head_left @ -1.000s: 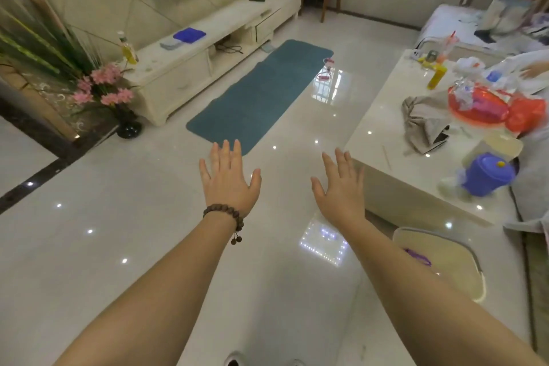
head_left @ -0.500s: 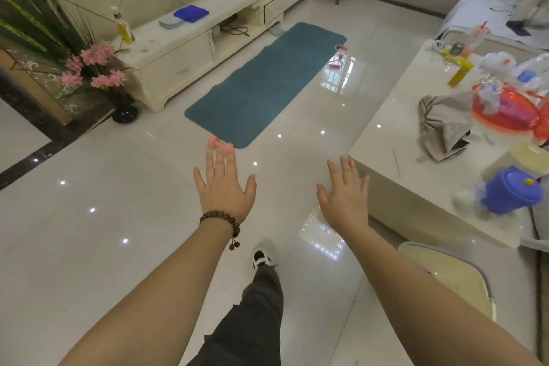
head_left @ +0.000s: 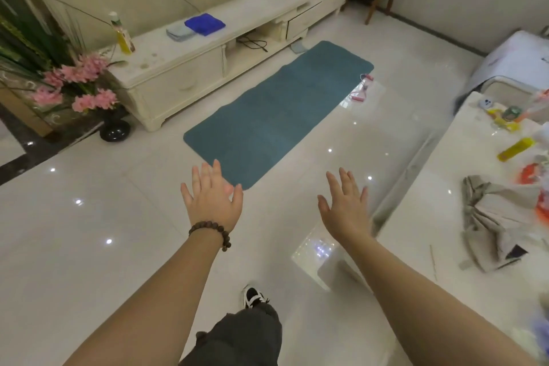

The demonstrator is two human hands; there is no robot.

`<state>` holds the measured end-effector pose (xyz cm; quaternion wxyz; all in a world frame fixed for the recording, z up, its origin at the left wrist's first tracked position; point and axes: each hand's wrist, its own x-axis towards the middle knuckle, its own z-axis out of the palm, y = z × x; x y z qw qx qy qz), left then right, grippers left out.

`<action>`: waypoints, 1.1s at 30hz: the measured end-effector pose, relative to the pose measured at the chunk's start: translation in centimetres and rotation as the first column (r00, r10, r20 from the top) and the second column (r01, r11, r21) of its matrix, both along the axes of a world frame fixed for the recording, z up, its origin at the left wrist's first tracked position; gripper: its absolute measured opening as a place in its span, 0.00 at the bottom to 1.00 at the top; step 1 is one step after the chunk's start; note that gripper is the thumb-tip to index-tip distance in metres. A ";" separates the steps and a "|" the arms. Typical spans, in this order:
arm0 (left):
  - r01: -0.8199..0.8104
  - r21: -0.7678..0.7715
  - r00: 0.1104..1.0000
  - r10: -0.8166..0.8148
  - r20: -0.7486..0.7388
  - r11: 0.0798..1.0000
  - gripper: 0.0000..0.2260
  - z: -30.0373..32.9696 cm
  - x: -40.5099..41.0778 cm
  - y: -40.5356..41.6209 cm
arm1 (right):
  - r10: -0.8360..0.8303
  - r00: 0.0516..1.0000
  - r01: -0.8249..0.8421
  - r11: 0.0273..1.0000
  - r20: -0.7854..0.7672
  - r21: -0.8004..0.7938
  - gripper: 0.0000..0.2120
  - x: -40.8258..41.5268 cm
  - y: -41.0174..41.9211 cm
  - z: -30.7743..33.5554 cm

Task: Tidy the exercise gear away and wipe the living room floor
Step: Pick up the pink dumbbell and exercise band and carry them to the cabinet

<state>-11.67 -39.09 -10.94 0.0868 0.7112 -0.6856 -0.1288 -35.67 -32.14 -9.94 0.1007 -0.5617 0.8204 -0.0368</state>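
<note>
both hands are spread flat and hold nothing: left hand [head_left: 211, 202], right hand [head_left: 346, 211]. the teal exercise mat [head_left: 276, 116] lies unrolled on the floor at 12 o'clock, its near end just beyond the left fingertips. it looks soft, light and floppy; best gripped at that short near edge and rolled. a pink skipping rope [head_left: 363, 88] lies at 1 o'clock beside the mat's far end.
</note>
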 end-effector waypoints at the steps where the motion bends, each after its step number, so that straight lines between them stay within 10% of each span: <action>1: -0.020 0.009 1.000 0.020 0.005 1.000 0.30 0.2 0.0 -2.1 | 0.010 1.000 -0.010 1.000 -0.003 -0.008 0.27 -0.3 -2.5 0.2; 16: -0.338 0.090 0.939 0.342 -0.028 0.937 0.32 -3.0 -0.1 -21.4 | 0.271 0.960 -0.267 0.962 0.071 -0.067 0.27 -2.0 -32.1 -3.0; 33: -0.767 0.260 0.619 0.783 0.057 0.587 0.30 -9.1 -11.3 -40.6 | 0.719 0.670 -0.739 0.669 0.187 0.076 0.27 -6.5 -63.8 -11.0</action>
